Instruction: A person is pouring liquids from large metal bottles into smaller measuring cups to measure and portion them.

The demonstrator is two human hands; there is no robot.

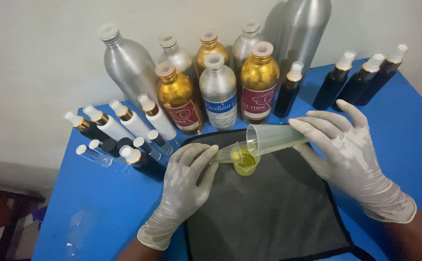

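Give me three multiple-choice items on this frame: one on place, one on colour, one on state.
1. Where does the small clear glass of yellow liquid stand?
A. on the dark grey cloth mat
B. on the bare blue table top
C. on the floor

2. What colour are the gloves on both hands?
A. black
B. whitish
C. orange

3. How is the clear plastic measuring beaker held?
A. upright
B. upside down on the mat
C. tipped on its side over the glass

Answers: 1 A, the glass sits on the mat in front of the tall gold and silver metal bottles. 2 B, left hand and right hand both wear whitish gloves. 3 C, the right hand tilts it, its mouth toward the glass.
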